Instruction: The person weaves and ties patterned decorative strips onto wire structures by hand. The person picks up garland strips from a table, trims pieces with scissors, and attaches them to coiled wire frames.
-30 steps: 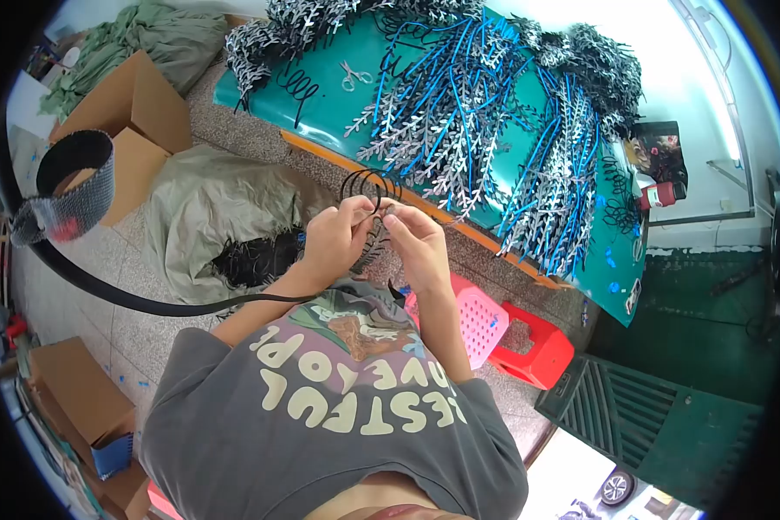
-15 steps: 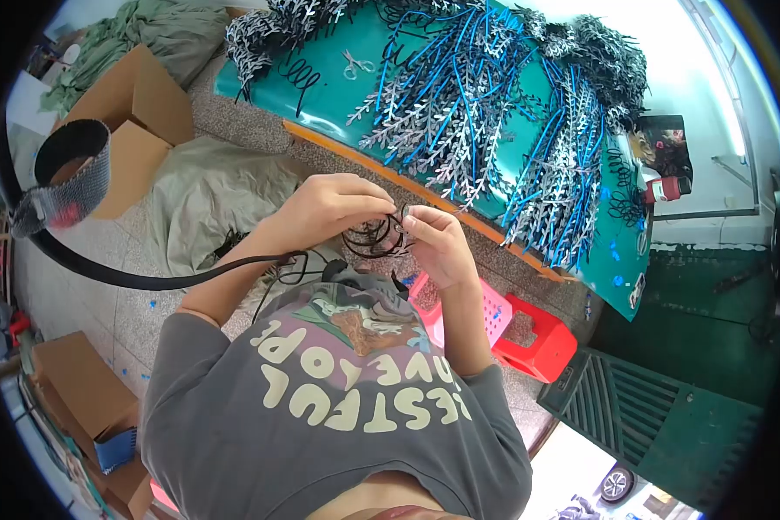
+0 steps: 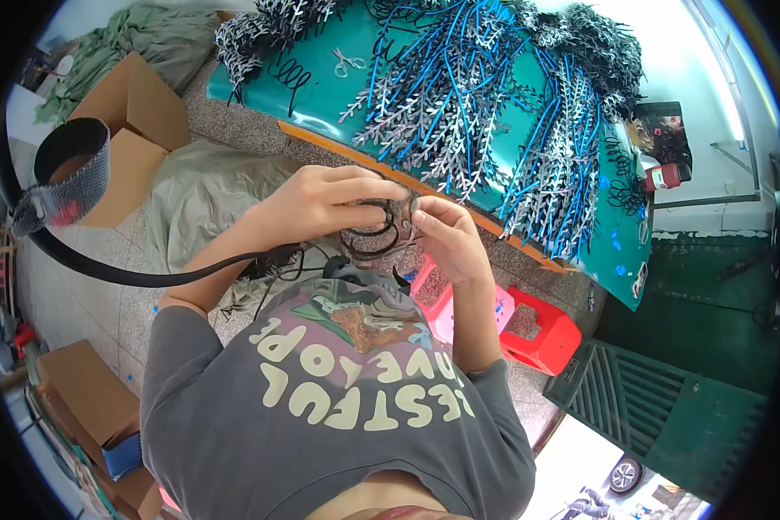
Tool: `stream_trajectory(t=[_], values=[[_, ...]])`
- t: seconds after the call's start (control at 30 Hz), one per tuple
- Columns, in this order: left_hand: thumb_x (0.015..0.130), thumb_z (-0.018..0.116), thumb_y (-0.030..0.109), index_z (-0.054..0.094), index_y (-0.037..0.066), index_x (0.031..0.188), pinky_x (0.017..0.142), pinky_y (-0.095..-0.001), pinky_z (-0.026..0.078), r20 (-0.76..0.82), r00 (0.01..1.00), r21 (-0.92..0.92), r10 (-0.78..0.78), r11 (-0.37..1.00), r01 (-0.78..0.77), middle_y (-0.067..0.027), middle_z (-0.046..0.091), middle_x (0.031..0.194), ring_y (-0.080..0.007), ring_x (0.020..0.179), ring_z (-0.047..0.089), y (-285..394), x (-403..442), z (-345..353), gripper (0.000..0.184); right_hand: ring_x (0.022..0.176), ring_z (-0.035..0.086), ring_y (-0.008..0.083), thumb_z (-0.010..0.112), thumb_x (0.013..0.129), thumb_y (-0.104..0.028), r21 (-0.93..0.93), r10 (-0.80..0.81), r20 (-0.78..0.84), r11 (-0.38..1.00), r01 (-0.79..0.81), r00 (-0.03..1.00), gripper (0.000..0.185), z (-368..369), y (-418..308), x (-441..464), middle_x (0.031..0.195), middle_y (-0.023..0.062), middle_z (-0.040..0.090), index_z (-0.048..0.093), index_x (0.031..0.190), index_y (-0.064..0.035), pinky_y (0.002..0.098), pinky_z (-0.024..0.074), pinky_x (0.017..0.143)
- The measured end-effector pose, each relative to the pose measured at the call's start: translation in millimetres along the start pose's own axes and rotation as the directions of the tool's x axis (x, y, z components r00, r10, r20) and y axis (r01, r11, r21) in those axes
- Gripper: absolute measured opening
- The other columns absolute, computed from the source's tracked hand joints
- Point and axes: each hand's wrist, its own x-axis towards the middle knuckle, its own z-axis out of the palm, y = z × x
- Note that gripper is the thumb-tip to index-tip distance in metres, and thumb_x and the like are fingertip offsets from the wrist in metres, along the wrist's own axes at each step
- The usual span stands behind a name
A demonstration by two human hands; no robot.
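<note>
A small coil of black cord [image 3: 373, 251] hangs in loops in front of the grey shirt, below the table edge. My left hand [image 3: 329, 204] reaches in from the left, its fingers bent over the top of the loops and closed on them. On the coil's right side my right hand [image 3: 451, 238] pinches with thumb and index finger at its upper edge, close to my left fingertips. The exact spot between the fingertips is too small to make out.
A green-topped table [image 3: 321, 95] holds scissors [image 3: 348, 62], black coils and silvery sprigs with blue stems [image 3: 459, 113]. Nearby are a pink stool [image 3: 442, 312], a red stool [image 3: 546, 334], a greenish sack [image 3: 208, 195], an open carton [image 3: 143, 104] and a black strap [image 3: 113, 274].
Since a second ago my left hand has turned flatter over the coil and the loops have dropped below the fingers. My right hand has shifted slightly right, still pinching.
</note>
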Motion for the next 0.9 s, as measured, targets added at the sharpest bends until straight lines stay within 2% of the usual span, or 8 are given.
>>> stream_trajectory(t=[0.13,0.27,0.43,0.57,0.7,0.8,0.83,0.9], values=[[0.069,0.061,0.01,0.061,0.004,0.085,0.066,-0.0301,0.052,-0.002,0.996,0.005,0.095,0.996,-0.095,-0.0075,0.062,0.097,-0.0214,0.085,0.063,3,10,2,0.017,0.077,0.058,0.0128,0.059,0.083,-0.005,-0.059,0.092,0.15,0.995,-0.084,0.984,0.01,4,-11,7,0.085,0.0045,0.061,0.061,0.091,0.0009,0.0272,0.0479,0.07],[0.069,0.06,0.009,0.061,0.003,0.084,0.069,-0.0309,0.052,0.064,0.997,-0.053,0.054,0.997,-0.05,-0.0074,0.062,0.098,-0.0218,0.088,0.062,0,7,3,0.017,0.076,0.057,0.0089,0.063,0.08,-0.005,-0.143,0.127,0.101,0.983,-0.112,0.987,0.014,8,-17,4,0.083,0.0026,0.061,0.061,0.093,0.0007,0.025,0.0477,0.067],[0.069,0.058,0.008,0.06,0.002,0.086,0.069,-0.0312,0.052,0.112,0.994,-0.031,0.01,1.0,-0.006,-0.0074,0.061,0.098,-0.0226,0.087,0.062,-1,2,4,0.018,0.074,0.057,0.0067,0.065,0.078,-0.004,-0.084,0.118,0.029,0.99,-0.116,0.993,0.015,15,-8,-2,0.08,0.001,0.062,0.063,0.093,-0.0002,0.0221,0.0473,0.068],[0.069,0.058,0.007,0.059,0.001,0.088,0.068,-0.0315,0.052,0.15,0.989,0.038,-0.007,0.999,0.001,-0.0073,0.061,0.095,-0.0231,0.086,0.062,-2,3,6,0.02,0.077,0.057,0.0079,0.066,0.077,-0.003,-0.128,0.02,-0.07,0.991,-0.028,0.997,0.031,20,3,-5,0.087,0.0045,0.062,0.057,0.107,-0.0004,0.0212,0.0472,0.07],[0.068,0.059,0.005,0.059,0.001,0.088,0.067,-0.0314,0.052,0.131,0.991,0.091,-0.026,0.996,0.014,-0.0075,0.061,0.094,-0.0233,0.086,0.062,-4,-1,6,0.021,0.082,0.056,0.0092,0.068,0.075,-0.001,-0.063,-0.212,-0.196,0.977,0.203,0.957,0.054,28,25,-4,0.096,0.0073,0.059,0.044,0.123,-0.0014,0.0202,0.0469,0.071],[0.068,0.061,0.005,0.059,0.001,0.088,0.066,-0.0312,0.052,0.113,0.993,0.112,-0.043,0.993,0.03,-0.0075,0.061,0.094,-0.0232,0.085,0.062,-7,-1,2,0.02,0.082,0.055,0.0093,0.068,0.072,0.002,-0.363,-0.576,-0.277,0.804,0.471,0.769,0.072,36,35,0,0.102,0.0075,0.054,0.03,0.133,-0.0039,0.0201,0.0457,0.069],[0.068,0.062,0.005,0.059,0.002,0.087,0.066,-0.031,0.052,0.125,0.991,0.108,-0.053,0.993,0.039,-0.0075,0.061,0.093,-0.0231,0.084,0.062,-6,-1,0,0.019,0.082,0.055,0.0093,0.068,0.072,0.002,-0.356,-0.573,-0.281,0.807,0.471,0.77,0.072,38,44,3,0.102,0.0075,0.054,0.03,0.133,-0.0039,0.0201,0.0457,0.069],[0.069,0.063,0.005,0.06,0.002,0.086,0.066,-0.0309,0.052,0.135,0.989,0.103,-0.056,0.994,0.043,-0.0075,0.062,0.093,-0.023,0.083,0.062,-7,1,-1,0.018,0.077,0.055,0.0113,0.071,0.069,0.001,-0.569,-0.71,-0.168,0.636,0.522,0.683,0.061,34,64,12,0.104,0.0082,0.053,0.043,0.122,-0.004,0.0228,0.0458,0.065]])
